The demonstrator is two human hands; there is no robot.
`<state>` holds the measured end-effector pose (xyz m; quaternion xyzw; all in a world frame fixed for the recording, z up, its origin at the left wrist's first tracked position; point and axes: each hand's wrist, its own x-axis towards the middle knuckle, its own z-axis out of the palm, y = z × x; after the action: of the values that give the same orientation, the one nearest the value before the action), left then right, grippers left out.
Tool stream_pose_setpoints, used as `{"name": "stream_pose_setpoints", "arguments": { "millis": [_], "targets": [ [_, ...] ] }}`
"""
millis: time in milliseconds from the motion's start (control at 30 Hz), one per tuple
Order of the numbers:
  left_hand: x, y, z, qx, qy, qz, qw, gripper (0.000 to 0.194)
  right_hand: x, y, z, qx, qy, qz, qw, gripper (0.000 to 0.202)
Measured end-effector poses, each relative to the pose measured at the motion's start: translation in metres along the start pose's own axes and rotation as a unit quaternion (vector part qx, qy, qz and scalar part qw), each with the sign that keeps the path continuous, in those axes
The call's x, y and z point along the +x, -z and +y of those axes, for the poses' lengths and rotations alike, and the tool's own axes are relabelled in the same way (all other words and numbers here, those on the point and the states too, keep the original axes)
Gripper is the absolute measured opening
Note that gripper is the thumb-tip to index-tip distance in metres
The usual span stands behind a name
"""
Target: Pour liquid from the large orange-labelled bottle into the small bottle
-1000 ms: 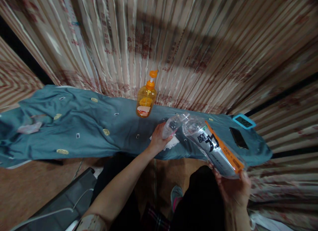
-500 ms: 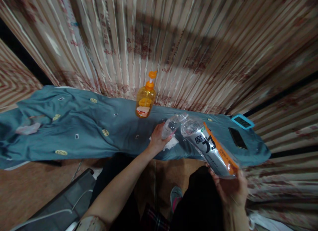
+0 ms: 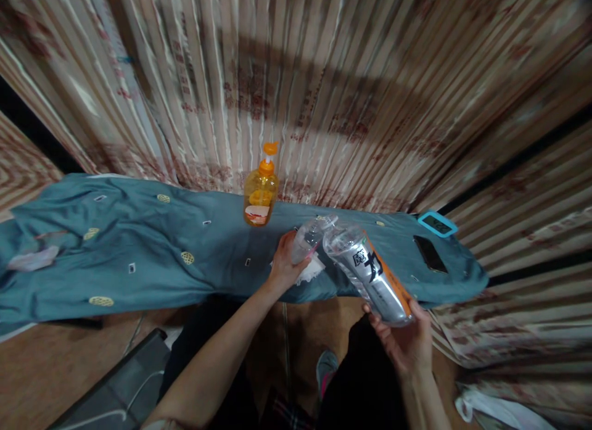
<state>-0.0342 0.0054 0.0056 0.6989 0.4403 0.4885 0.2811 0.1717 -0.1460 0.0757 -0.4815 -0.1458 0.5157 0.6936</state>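
My left hand [image 3: 283,262] is wrapped round a small clear plastic bottle [image 3: 304,242], which leans with its neck to the upper right. In my right hand [image 3: 409,343] is a larger clear drink bottle [image 3: 377,282] with a silver and orange label, gripped near its lower end. The drink bottle slants up and left, its clear upper end close to the small bottle's neck. Whether the two necks touch, or liquid runs between them, I cannot tell. Under the small bottle lies a crumpled white tissue [image 3: 313,269].
An orange pump bottle [image 3: 260,202] stands behind my left hand on the blue-green cloth [image 3: 161,263]. To the right are a blue-framed digital clock [image 3: 437,224] and a dark phone [image 3: 430,254]. A pleated curtain [image 3: 296,97] hangs close behind.
The whole view has shifted slightly. The drink bottle's lower end has swung a little to the left, while both hands keep their holds and the necks stay close together.
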Motion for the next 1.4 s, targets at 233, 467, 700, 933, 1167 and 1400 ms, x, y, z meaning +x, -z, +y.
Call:
{"name": "stream_pose_setpoints", "arguments": {
  "millis": [233, 467, 700, 933, 1167, 1400],
  "targets": [
    [-0.002, -0.005, -0.004, -0.018, -0.010, 0.002, 1.000, 0.065, -0.001, -0.003, 0.000, 0.026, -0.009, -0.020, 0.999, 0.053],
    [-0.005, -0.001, -0.001, -0.030, 0.003, -0.020, 0.999, 0.069, -0.010, -0.004, 0.003, 0.049, -0.009, -0.011, 0.999, 0.057],
    [-0.005, -0.001, -0.002, -0.039, 0.004, -0.043, 0.998, 0.067, -0.022, -0.003, 0.008, 0.060, 0.010, 0.029, 0.998, 0.058],
    [-0.005, -0.003, 0.000, -0.052, 0.018, -0.040, 0.998, 0.064, -0.030, 0.004, 0.013, 0.063, 0.009, 0.039, 0.997, 0.055],
    [-0.003, -0.001, 0.008, -0.051, 0.063, -0.032, 0.996, 0.067, -0.034, 0.005, 0.015, 0.065, 0.009, 0.033, 0.997, 0.058],
    [-0.001, -0.002, 0.005, -0.063, 0.053, -0.022, 0.996, 0.069, -0.034, 0.003, 0.014, 0.070, 0.001, 0.069, 0.995, 0.057]
  ]
}}
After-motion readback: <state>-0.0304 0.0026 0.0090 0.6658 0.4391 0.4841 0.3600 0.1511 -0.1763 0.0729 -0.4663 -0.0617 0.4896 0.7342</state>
